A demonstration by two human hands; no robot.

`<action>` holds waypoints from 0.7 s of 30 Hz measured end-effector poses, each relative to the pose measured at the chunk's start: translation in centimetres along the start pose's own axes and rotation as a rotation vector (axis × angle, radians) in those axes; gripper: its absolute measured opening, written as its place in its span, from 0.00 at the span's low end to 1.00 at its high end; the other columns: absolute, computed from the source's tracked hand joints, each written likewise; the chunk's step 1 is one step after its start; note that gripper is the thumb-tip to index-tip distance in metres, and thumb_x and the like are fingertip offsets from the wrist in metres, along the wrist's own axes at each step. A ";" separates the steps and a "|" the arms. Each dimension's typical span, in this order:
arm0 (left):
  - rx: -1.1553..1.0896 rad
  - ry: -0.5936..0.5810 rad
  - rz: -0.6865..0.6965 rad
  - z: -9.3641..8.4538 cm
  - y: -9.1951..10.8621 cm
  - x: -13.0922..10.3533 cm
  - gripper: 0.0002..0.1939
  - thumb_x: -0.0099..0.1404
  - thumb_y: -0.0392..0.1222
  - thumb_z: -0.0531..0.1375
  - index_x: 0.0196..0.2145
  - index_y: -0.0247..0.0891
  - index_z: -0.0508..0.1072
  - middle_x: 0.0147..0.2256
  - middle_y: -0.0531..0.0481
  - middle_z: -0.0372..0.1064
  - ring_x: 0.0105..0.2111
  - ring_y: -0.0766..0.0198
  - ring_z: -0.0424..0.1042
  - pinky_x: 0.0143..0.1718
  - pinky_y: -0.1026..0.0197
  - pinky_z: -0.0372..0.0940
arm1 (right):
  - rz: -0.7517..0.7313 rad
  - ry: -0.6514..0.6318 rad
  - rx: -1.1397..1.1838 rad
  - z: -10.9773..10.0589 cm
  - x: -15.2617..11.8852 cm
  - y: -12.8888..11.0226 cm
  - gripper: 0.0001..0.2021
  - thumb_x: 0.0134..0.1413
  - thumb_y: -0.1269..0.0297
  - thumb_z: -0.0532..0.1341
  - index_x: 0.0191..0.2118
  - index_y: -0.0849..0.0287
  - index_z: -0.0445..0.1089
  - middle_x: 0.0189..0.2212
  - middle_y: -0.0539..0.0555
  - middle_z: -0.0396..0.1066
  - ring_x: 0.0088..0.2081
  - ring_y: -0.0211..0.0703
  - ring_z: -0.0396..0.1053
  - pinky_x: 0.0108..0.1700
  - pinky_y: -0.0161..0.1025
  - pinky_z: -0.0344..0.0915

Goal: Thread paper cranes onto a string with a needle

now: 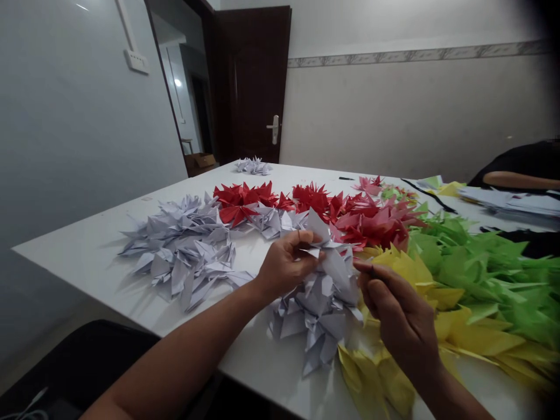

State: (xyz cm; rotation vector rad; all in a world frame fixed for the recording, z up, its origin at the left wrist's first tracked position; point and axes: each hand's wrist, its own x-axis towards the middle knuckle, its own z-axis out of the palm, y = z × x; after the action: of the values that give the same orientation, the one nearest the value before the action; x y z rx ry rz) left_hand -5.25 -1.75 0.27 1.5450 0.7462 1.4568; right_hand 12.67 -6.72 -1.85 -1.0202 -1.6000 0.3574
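Observation:
My left hand (291, 256) pinches a white origami piece (318, 228) between thumb and fingers, above the near edge of the table. Its pointed paper flaps stand upright past my fingertips. To its right is my right hand (400, 315), curled closed with the index finger pointing at the white paper. Whatever those fingers hold, if anything, is too small to make out. Directly below both hands lies a cluster of white origami pieces (321, 321). Yellow folded-paper pieces (475, 335) lie under and beside my right hand.
On the white table (87, 251) lie more white pieces (184, 233), red ones (240, 198), pink ones (371, 221) and a green heap (494, 262). Paper sheets (511, 201) lie near another person's arm (520, 179). A dark chair (79, 361) stands at the lower left.

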 end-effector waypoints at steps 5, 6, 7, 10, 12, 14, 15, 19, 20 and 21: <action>0.368 -0.017 0.256 -0.3 0.1 -0.3 0.11 0.55 0.33 0.61 0.39 0.36 0.73 0.39 0.45 0.71 0.37 0.64 0.70 0.38 0.63 0.67 | 0.000 -0.178 0.010 0.8 -0.1 -0.6 0.13 0.57 0.58 0.57 0.45 0.54 0.73 0.39 0.55 0.74 0.39 0.45 0.72 0.40 0.39 0.69; 0.414 -0.029 0.313 -0.2 0.1 -0.4 0.12 0.55 0.32 0.60 0.39 0.37 0.73 0.39 0.45 0.71 0.39 0.62 0.70 0.40 0.61 0.67 | 0.025 -0.189 0.020 1.0 -0.1 -0.5 0.14 0.57 0.57 0.57 0.45 0.55 0.73 0.38 0.55 0.74 0.39 0.45 0.72 0.39 0.38 0.69; 0.449 -0.044 0.358 -0.2 0.2 -0.5 0.12 0.56 0.32 0.59 0.39 0.37 0.73 0.39 0.46 0.71 0.41 0.61 0.70 0.41 0.60 0.67 | 0.060 -0.194 0.040 1.3 0.0 -0.4 0.15 0.57 0.56 0.56 0.45 0.56 0.73 0.37 0.55 0.74 0.38 0.45 0.71 0.37 0.38 0.68; 0.492 -0.088 0.415 0.0 0.2 -0.6 0.12 0.56 0.31 0.59 0.39 0.39 0.73 0.39 0.46 0.72 0.42 0.61 0.70 0.44 0.58 0.67 | 0.190 -0.194 0.126 1.6 0.1 -0.1 0.18 0.57 0.53 0.56 0.44 0.59 0.73 0.29 0.54 0.72 0.32 0.42 0.70 0.31 0.36 0.66; 0.492 -0.104 0.421 0.1 0.1 -0.7 0.12 0.56 0.31 0.59 0.39 0.39 0.73 0.40 0.46 0.72 0.42 0.61 0.71 0.44 0.58 0.67 | 0.257 -0.198 0.184 1.6 0.2 0.0 0.18 0.56 0.50 0.56 0.40 0.60 0.72 0.23 0.51 0.68 0.27 0.40 0.66 0.27 0.35 0.63; 0.492 -0.115 0.454 0.2 0.1 -0.7 0.11 0.57 0.32 0.59 0.39 0.39 0.73 0.39 0.45 0.72 0.41 0.62 0.71 0.44 0.59 0.67 | 0.292 -0.217 0.219 1.5 0.3 -0.1 0.17 0.54 0.49 0.58 0.33 0.60 0.71 0.18 0.48 0.61 0.21 0.36 0.60 0.23 0.34 0.59; 0.493 -0.127 0.480 0.2 0.1 -0.8 0.11 0.58 0.31 0.58 0.39 0.38 0.73 0.39 0.45 0.72 0.41 0.62 0.71 0.44 0.59 0.68 | 0.303 -0.228 0.227 1.4 0.3 -0.2 0.17 0.53 0.49 0.58 0.29 0.60 0.69 0.16 0.47 0.58 0.19 0.35 0.57 0.21 0.33 0.57; 0.516 -0.181 0.558 0.3 0.1 -0.9 0.15 0.57 0.28 0.55 0.41 0.38 0.73 0.41 0.45 0.72 0.42 0.62 0.72 0.44 0.60 0.68 | 0.351 -0.247 0.221 1.5 0.4 -0.6 0.19 0.52 0.47 0.58 0.23 0.59 0.63 0.14 0.45 0.54 0.16 0.32 0.51 0.18 0.33 0.52; 0.519 -0.184 0.561 0.4 0.1 -1.0 0.16 0.57 0.27 0.55 0.41 0.38 0.73 0.41 0.45 0.72 0.42 0.62 0.72 0.44 0.60 0.68 | 0.360 -0.244 0.217 1.5 0.5 -0.8 0.19 0.52 0.47 0.58 0.23 0.59 0.62 0.14 0.45 0.54 0.16 0.32 0.51 0.18 0.33 0.51; 0.521 -0.182 0.559 0.4 0.0 -1.0 0.16 0.57 0.27 0.55 0.41 0.38 0.73 0.41 0.45 0.72 0.43 0.62 0.72 0.44 0.59 0.69 | 0.365 -0.244 0.217 1.5 0.5 -0.9 0.20 0.52 0.46 0.58 0.22 0.58 0.61 0.14 0.45 0.53 0.16 0.32 0.51 0.17 0.32 0.50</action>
State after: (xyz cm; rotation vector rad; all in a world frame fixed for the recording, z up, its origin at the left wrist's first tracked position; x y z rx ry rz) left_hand -5.02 -2.70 -0.12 2.3974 0.6411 1.5474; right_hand 10.93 -6.43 -1.35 -1.1305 -1.5430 0.9139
